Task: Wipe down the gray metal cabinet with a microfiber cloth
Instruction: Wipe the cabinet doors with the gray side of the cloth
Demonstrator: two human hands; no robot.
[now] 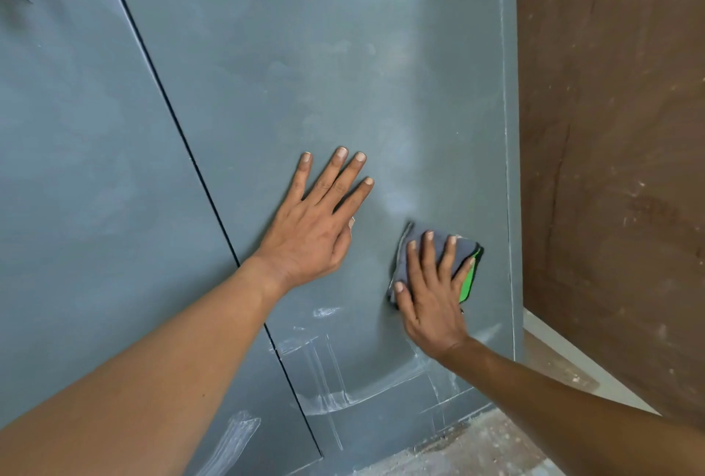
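Head cam: R hand (431,296) flat on cloth (433,246), cabinet door (305,55).

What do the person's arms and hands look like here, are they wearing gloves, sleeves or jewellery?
Nothing is worn that shows. The left hand and the right hand are bare, with no gloves, and no rings visible on the fingers. Both forearms are uncovered right to the picture's edge, with no sleeve, watch or bracelet in view. The fingernails are short and unpainted.
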